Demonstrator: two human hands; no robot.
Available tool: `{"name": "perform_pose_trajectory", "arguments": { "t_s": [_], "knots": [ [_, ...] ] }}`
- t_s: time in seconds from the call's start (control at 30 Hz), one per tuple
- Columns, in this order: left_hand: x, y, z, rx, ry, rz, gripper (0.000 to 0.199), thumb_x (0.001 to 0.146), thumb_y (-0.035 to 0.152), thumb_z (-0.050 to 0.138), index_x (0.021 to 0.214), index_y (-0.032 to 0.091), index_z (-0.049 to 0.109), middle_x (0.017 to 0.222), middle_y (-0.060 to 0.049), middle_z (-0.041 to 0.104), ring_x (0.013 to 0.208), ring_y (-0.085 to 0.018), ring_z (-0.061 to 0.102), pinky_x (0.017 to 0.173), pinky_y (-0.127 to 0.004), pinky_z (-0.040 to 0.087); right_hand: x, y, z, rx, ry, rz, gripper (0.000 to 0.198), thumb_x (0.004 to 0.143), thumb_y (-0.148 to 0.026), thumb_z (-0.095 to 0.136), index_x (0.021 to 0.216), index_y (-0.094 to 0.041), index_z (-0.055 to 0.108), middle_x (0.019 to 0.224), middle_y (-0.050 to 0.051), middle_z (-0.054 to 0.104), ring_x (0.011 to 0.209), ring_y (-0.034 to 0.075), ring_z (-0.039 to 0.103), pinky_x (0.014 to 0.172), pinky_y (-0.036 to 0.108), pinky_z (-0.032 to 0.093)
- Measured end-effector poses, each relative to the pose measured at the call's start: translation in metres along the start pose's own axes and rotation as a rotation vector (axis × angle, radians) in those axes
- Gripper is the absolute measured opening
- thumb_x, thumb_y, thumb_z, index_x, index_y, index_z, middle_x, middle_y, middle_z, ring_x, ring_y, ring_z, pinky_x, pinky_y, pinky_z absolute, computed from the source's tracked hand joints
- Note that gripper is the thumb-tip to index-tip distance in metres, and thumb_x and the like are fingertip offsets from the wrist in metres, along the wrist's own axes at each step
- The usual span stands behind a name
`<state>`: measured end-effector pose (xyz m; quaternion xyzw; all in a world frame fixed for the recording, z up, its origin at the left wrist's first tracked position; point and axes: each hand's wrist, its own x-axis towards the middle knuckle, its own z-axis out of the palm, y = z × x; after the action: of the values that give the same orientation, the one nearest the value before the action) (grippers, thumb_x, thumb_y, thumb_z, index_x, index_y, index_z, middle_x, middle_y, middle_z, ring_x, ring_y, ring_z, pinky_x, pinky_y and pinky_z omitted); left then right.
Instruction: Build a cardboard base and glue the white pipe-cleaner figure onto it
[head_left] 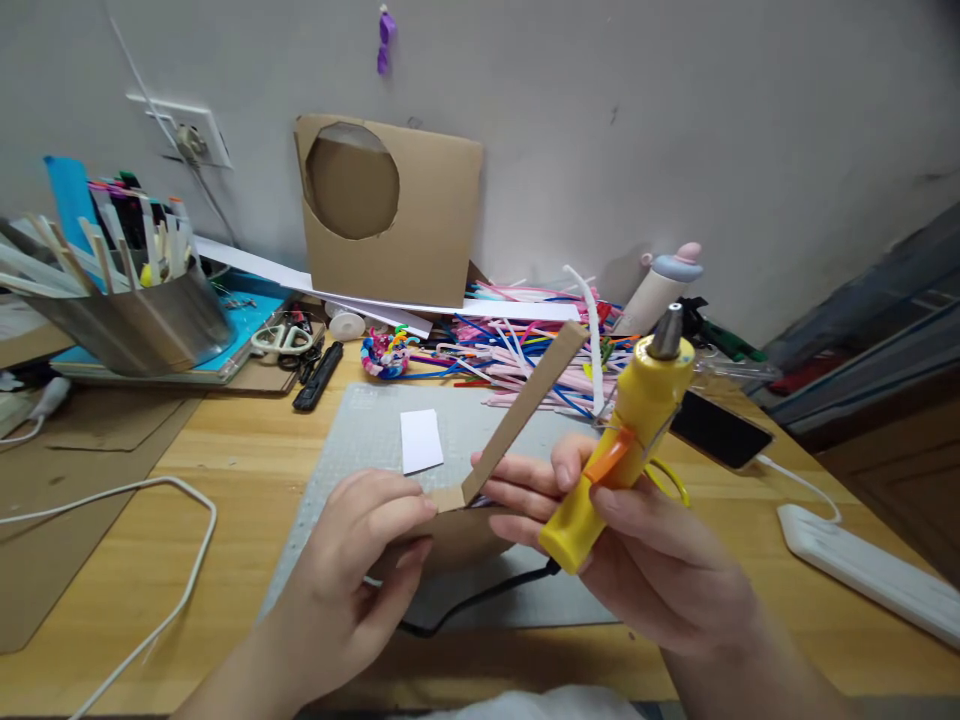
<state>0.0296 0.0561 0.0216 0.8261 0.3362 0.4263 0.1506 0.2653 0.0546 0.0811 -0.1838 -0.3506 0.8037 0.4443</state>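
Note:
My left hand (371,560) pinches a bent cardboard strip (525,415) against the edge of a brown cardboard piece (469,540). One end of the strip rises up and to the right at an angle. In my right hand (637,550) is a yellow glue gun (622,450) with an orange trigger, its metal nozzle pointing up. Some outstretched fingers of that hand are beside the strip and the cardboard piece. A black cord runs from the gun's handle beneath the work. Below them lies a grey cutting mat (360,440), with a small white card (421,441) on it.
A cardboard panel (435,210) with a round hole leans on the wall above many pipe cleaners (510,350). A metal container (150,320) of sticks, scissors (285,341) and a black cutter (319,377) are at left. A phone (720,428) and power strip (862,570) are right.

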Motion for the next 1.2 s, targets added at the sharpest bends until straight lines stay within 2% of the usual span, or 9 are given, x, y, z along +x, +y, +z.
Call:
{"name": "perform_pose_trajectory", "arguments": {
  "t_s": [0.13, 0.27, 0.4, 0.53, 0.73, 0.83, 0.93, 1.07, 1.2],
  "knots": [
    [0.009, 0.002, -0.004, -0.019, -0.137, 0.032, 0.05, 0.083, 0.002, 0.05, 0.127, 0.025, 0.047, 0.106, -0.006, 0.06, 0.098, -0.019, 0.056, 0.085, -0.036, 0.046, 0.0, 0.004, -0.001, 0.03, 0.001, 0.006, 0.008, 0.09, -0.024, 0.052, 0.096, -0.023, 0.057, 0.124, 0.01, 0.06, 0.125, 0.025, 0.05, 0.103, 0.045, 0.036],
    [0.009, 0.001, 0.001, -0.193, -0.122, 0.014, 0.048, 0.084, 0.0, 0.049, 0.127, 0.022, 0.049, 0.111, -0.007, 0.06, 0.104, -0.018, 0.056, 0.088, -0.033, 0.048, -0.002, 0.007, -0.005, 0.051, 0.017, -0.006, 0.01, 0.09, -0.023, 0.052, 0.098, -0.025, 0.057, 0.119, 0.007, 0.063, 0.124, 0.025, 0.051, 0.104, 0.047, 0.036],
    [0.005, 0.001, 0.006, -0.232, -0.092, 0.003, 0.048, 0.084, -0.001, 0.049, 0.126, 0.022, 0.05, 0.115, -0.008, 0.059, 0.11, -0.02, 0.055, 0.09, -0.035, 0.049, -0.008, 0.008, -0.007, 0.059, 0.011, 0.009, 0.011, 0.091, -0.021, 0.051, 0.099, -0.026, 0.057, 0.119, 0.006, 0.063, 0.124, 0.024, 0.051, 0.103, 0.047, 0.036],
    [0.003, 0.005, 0.005, -0.179, -0.086, 0.022, 0.047, 0.084, -0.001, 0.048, 0.125, 0.022, 0.05, 0.116, -0.009, 0.059, 0.11, -0.02, 0.056, 0.089, -0.034, 0.05, -0.012, 0.008, -0.005, 0.059, 0.015, 0.022, 0.008, 0.091, -0.023, 0.052, 0.097, -0.024, 0.057, 0.124, 0.009, 0.061, 0.124, 0.024, 0.051, 0.103, 0.046, 0.036],
    [-0.002, 0.007, 0.005, 0.028, -0.038, 0.021, 0.049, 0.084, -0.002, 0.048, 0.127, 0.023, 0.05, 0.122, -0.008, 0.05, 0.114, -0.016, 0.051, 0.093, -0.028, 0.047, -0.008, 0.009, -0.003, 0.055, 0.019, 0.024, 0.007, 0.091, -0.023, 0.054, 0.096, -0.022, 0.059, 0.126, 0.011, 0.061, 0.122, 0.025, 0.053, 0.103, 0.046, 0.036],
    [-0.005, 0.003, 0.006, 0.035, -0.027, 0.078, 0.059, 0.083, -0.005, 0.047, 0.132, 0.028, 0.044, 0.123, -0.006, 0.047, 0.111, -0.014, 0.051, 0.091, -0.025, 0.048, -0.004, 0.008, -0.002, 0.018, 0.034, 0.012, 0.009, 0.09, -0.022, 0.056, 0.096, -0.021, 0.061, 0.126, 0.011, 0.061, 0.121, 0.025, 0.054, 0.098, 0.041, 0.042],
    [-0.005, 0.002, 0.005, 0.065, -0.102, 0.076, 0.069, 0.083, -0.007, 0.043, 0.139, 0.033, 0.036, 0.125, -0.006, 0.044, 0.109, -0.014, 0.052, 0.087, -0.025, 0.049, -0.001, 0.008, -0.001, -0.053, 0.04, 0.0, 0.012, 0.089, -0.019, 0.058, 0.097, -0.021, 0.066, 0.123, 0.009, 0.063, 0.117, 0.022, 0.056, 0.087, 0.032, 0.047],
    [0.003, 0.008, 0.002, 0.073, -0.175, 0.052, 0.07, 0.085, -0.004, 0.041, 0.144, 0.03, 0.028, 0.122, -0.008, 0.049, 0.105, -0.016, 0.054, 0.084, -0.027, 0.051, 0.0, 0.008, 0.0, -0.119, 0.033, 0.008, 0.014, 0.087, -0.021, 0.059, 0.099, -0.022, 0.068, 0.121, 0.007, 0.064, 0.106, 0.018, 0.06, 0.078, 0.028, 0.049],
    [0.008, 0.014, 0.0, 0.073, -0.176, 0.007, 0.061, 0.087, 0.003, 0.042, 0.142, 0.028, 0.032, 0.114, -0.007, 0.058, 0.099, -0.016, 0.059, 0.081, -0.027, 0.052, 0.001, 0.007, 0.001, -0.13, 0.032, 0.032, 0.016, 0.087, -0.023, 0.059, 0.101, -0.021, 0.067, 0.115, 0.009, 0.067, 0.103, 0.019, 0.062, 0.076, 0.027, 0.049]
  ]
}}
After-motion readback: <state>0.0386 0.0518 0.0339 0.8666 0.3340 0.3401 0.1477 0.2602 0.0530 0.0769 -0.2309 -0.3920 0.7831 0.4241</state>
